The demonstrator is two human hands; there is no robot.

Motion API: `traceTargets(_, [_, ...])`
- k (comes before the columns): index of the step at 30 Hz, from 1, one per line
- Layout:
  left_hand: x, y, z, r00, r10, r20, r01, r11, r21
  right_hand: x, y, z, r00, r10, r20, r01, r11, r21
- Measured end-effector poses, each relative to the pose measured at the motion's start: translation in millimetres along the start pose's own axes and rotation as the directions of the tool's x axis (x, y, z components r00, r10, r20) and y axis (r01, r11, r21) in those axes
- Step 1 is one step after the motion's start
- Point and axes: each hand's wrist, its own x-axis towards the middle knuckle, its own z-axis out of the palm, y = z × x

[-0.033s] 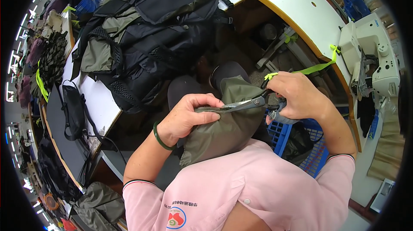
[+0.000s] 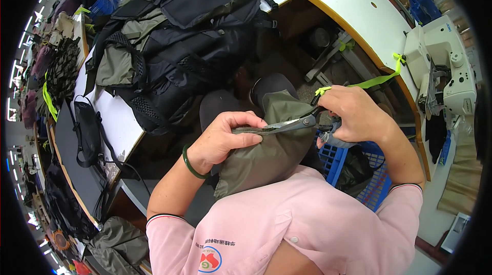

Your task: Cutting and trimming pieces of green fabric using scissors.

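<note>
Across my lap lies a piece of thin olive-green fabric (image 2: 266,160). My left hand (image 2: 223,136), with a green bangle at its wrist, pinches the fabric's gathered edge between thumb and fingers. From the right, my right hand (image 2: 356,113) grips a pair of scissors (image 2: 302,122) by the handles. Their grey blades point left and lie along the edge, close to my left fingertips. How far the blades are apart is hard to make out. A neon-yellow ribbon (image 2: 379,80) runs from the scissors' handle toward the table's edge.
A large black and olive backpack (image 2: 189,34) covers the table ahead. A white sewing machine (image 2: 446,67) stands at the right, beyond the wooden-edged tabletop (image 2: 353,6). Below my right arm is a blue plastic basket (image 2: 333,165) holding dark fabric. A small black pouch (image 2: 88,131) lies left.
</note>
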Motion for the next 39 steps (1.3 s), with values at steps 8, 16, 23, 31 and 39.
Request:
traceTargets(8, [2, 2, 2, 1.0, -0.01, -0.003, 0.01, 0.999, 0.03, 0, 4, 4, 1.0, -0.01, 0.0, 0.01, 1.0, 0.015])
traceTargets(16, [1, 4, 5, 1.0, -0.017, 0.006, 0.017, 0.999, 0.046, -1, 2, 2, 0.996, 0.02, 0.092, -0.027, 0.997, 0.076])
traceTargets(23, [-1, 5, 8, 0.999, -0.036, 0.003, 0.035, 0.997, 0.071, 0, 2, 0, 0.983, 0.052, 0.178, -0.07, 0.993, 0.095])
traceTargets(31, [7, 9, 4, 0.998, -0.057, 0.021, 0.055, 0.992, 0.111, -1, 15, 4, 0.993, 0.032, 0.116, -0.035, 0.999, 0.025])
traceTargets(39, [11, 6, 6, 0.997, -0.052, 0.063, 0.042, 0.987, 0.157, 27, -24, 14, 0.976, 0.217, -0.004, -0.153, 0.702, 0.695])
